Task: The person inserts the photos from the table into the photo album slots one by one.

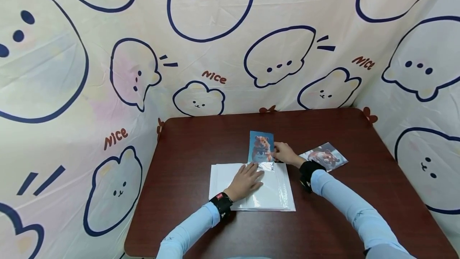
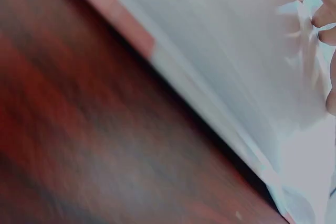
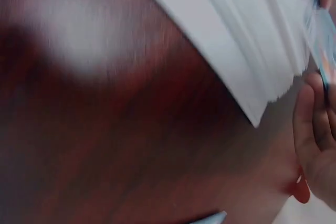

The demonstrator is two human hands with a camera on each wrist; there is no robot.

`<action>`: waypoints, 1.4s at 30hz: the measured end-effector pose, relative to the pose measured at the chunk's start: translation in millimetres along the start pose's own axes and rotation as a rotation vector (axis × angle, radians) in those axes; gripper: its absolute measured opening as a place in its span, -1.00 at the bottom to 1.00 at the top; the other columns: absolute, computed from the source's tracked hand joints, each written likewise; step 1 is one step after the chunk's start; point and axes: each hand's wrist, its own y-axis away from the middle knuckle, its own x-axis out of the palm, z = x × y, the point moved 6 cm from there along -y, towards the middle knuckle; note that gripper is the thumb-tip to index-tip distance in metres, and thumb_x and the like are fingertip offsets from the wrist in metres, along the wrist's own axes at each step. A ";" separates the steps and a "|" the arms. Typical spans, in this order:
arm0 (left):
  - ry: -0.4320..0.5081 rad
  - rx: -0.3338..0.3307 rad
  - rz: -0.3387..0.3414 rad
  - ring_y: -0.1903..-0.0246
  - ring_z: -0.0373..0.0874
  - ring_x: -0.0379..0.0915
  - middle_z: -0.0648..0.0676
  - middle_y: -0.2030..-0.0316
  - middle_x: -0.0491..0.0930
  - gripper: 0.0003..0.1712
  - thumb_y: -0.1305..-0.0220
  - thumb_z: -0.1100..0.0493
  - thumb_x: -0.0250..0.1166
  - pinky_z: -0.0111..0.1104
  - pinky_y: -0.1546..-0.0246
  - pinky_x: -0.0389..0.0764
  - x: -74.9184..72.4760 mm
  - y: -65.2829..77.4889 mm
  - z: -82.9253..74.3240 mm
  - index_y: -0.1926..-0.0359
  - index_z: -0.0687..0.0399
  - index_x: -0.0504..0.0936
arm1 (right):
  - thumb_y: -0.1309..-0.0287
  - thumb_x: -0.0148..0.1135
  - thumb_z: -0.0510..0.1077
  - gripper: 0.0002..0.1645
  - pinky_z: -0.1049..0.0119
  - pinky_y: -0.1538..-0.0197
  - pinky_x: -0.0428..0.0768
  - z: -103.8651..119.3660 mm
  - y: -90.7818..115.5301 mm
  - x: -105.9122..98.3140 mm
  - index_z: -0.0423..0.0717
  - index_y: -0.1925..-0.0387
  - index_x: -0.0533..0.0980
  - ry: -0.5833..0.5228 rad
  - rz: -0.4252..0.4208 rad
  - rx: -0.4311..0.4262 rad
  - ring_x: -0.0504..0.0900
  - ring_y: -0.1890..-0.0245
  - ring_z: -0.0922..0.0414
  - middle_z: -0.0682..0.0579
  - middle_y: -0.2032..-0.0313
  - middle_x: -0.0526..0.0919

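Note:
A white album with clear plastic pages lies open on the brown table. My left hand rests on its page with fingers spread, fingertips near the top edge. In the left wrist view the fingers of this hand touch the glossy plastic. My right hand pinches the right edge of a blue picture card showing an orange furry animal. The card's lower end overlaps the album's top edge, by a shiny clear sleeve. The right wrist view catches the right hand and the card's edge beside the fanned pages.
A second picture card, greyish with a furry animal, lies on the table to the right, partly behind the right wrist. Behind the table hangs a pale cloth printed with cartoon bears.

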 end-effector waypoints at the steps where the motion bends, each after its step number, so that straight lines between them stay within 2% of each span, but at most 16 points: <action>1: 0.017 0.007 0.008 -0.53 0.09 0.21 0.21 -0.51 0.33 -0.42 -0.57 -0.19 0.11 0.04 -0.48 0.33 0.0 0.1 -2.1 -0.45 -0.11 0.45 | -0.37 0.17 -0.38 -0.91 0.33 0.48 0.44 0.2 -1.6 0.8 -0.36 0.16 0.45 0.000 0.028 0.018 0.58 0.59 0.04 -0.15 0.53 0.58; 3: 0.042 0.033 0.029 -0.54 0.08 0.18 0.19 -0.53 0.30 -0.38 -0.54 -0.24 0.11 0.06 -0.48 0.32 0.3 1.1 -7.6 -0.47 -0.15 0.42 | -0.34 0.19 -0.39 -0.62 0.32 0.43 0.45 -0.9 -4.1 2.6 -0.45 -0.12 0.37 -0.058 0.084 0.056 0.56 0.54 0.10 -0.17 0.45 0.60; 6: 0.057 0.096 0.086 -0.58 0.05 0.11 0.15 -0.57 0.24 -0.30 -0.49 -0.34 0.12 0.14 -0.48 0.28 0.0 5.1 -18.6 -0.51 -0.22 0.38 | -0.31 0.21 -0.38 -0.11 0.21 0.23 0.60 -1.2 -4.9 2.2 -0.42 -0.50 -0.03 -0.253 0.129 0.114 0.64 0.35 0.08 -0.33 0.16 0.63; 8: 0.039 0.145 0.119 -0.59 0.02 0.07 0.11 -0.58 0.21 -0.26 -0.46 -0.39 0.12 0.19 -0.47 0.26 -0.3 8.7 -26.1 -0.52 -0.27 0.36 | -0.31 0.21 -0.36 0.12 0.09 0.04 0.65 -2.4 -6.1 -0.7 -0.29 -0.60 -0.32 -0.366 0.112 0.141 0.69 0.17 -0.01 -0.43 -0.07 0.54; 10: 0.018 0.182 0.152 -0.61 -0.01 0.02 0.07 -0.60 0.18 -0.24 -0.44 -0.43 0.10 0.23 -0.46 0.25 -0.5 12.4 -32.5 -0.54 -0.32 0.34 | -0.36 0.17 -0.34 0.17 -0.03 -0.10 0.64 -4.0 -7.6 -5.2 -0.15 -0.63 -0.42 -0.422 0.077 0.157 0.67 0.03 -0.12 -0.48 -0.19 0.44; 12: -0.010 0.209 0.169 -0.62 -0.03 -0.01 0.03 -0.61 0.15 -0.22 -0.43 -0.47 0.07 0.27 -0.44 0.25 0.1 16.1 -37.2 -0.55 -0.36 0.32 | -0.41 0.13 -0.34 0.13 -0.10 -0.12 0.63 -6.2 -9.5 -9.4 -0.07 -0.64 -0.41 -0.418 0.041 0.156 0.62 0.00 -0.19 -0.47 -0.16 0.38; 14: -0.029 0.222 0.184 -0.62 -0.02 -0.02 0.02 -0.62 0.13 -0.21 -0.42 -0.49 0.05 0.29 -0.43 0.25 0.7 19.9 -40.2 -0.55 -0.38 0.31 | -0.42 0.10 -0.36 0.07 -0.13 -0.07 0.63 -8.5 -11.8 -12.8 -0.07 -0.66 -0.33 -0.391 0.011 0.146 0.56 0.02 -0.19 -0.43 -0.08 0.36; 18: -0.054 0.225 0.175 -0.61 0.00 0.02 0.03 -0.61 0.14 -0.24 -0.44 -0.47 0.05 0.27 -0.41 0.28 0.9 27.2 -42.0 -0.54 -0.37 0.34 | -0.42 0.09 -0.39 -0.11 -0.16 0.03 0.63 -10.3 -14.1 -16.4 -0.24 -0.62 -0.09 -0.321 -0.007 0.124 0.43 0.09 -0.10 -0.33 0.03 0.31; 21: -0.064 0.229 0.149 -0.60 0.00 0.06 0.05 -0.60 0.18 -0.28 -0.47 -0.42 0.07 0.22 -0.42 0.30 -0.5 30.9 -42.2 -0.52 -0.35 0.36 | -0.41 0.09 -0.40 -0.23 -0.11 0.08 0.67 -9.7 -12.9 -18.1 -0.35 -0.55 0.08 -0.272 -0.007 0.110 0.44 0.14 -0.03 -0.28 0.08 0.35; 28: -0.056 0.230 0.130 -0.59 0.00 0.08 0.07 -0.59 0.19 -0.33 -0.51 -0.36 0.08 0.15 -0.46 0.31 -3.1 36.3 -41.9 -0.51 -0.31 0.39 | -0.39 0.10 -0.42 -0.35 0.10 0.31 0.60 -3.0 -8.5 -15.4 -0.39 -0.46 0.24 -0.223 0.046 0.076 0.43 0.35 0.02 -0.10 0.28 0.36; 34: -0.048 0.199 0.137 -0.59 0.01 0.08 0.06 -0.60 0.18 -0.35 -0.51 -0.34 0.10 0.15 -0.46 0.32 -4.5 40.4 -38.1 -0.49 -0.31 0.41 | -0.37 0.14 -0.42 -0.37 0.23 0.35 0.60 4.1 -6.5 -5.4 -0.36 -0.43 0.30 -0.208 0.101 0.052 0.45 0.40 0.08 -0.07 0.33 0.40; 42: -0.012 0.185 0.134 -0.59 0.01 0.07 0.04 -0.61 0.15 -0.35 -0.51 -0.32 0.10 0.16 -0.46 0.31 -6.1 42.7 -32.8 -0.50 -0.29 0.41 | -0.44 0.07 -0.38 -0.40 0.18 0.40 0.57 4.5 -4.0 13.5 -0.34 -0.45 0.28 -0.265 0.219 0.066 0.49 0.41 0.06 -0.10 0.26 0.39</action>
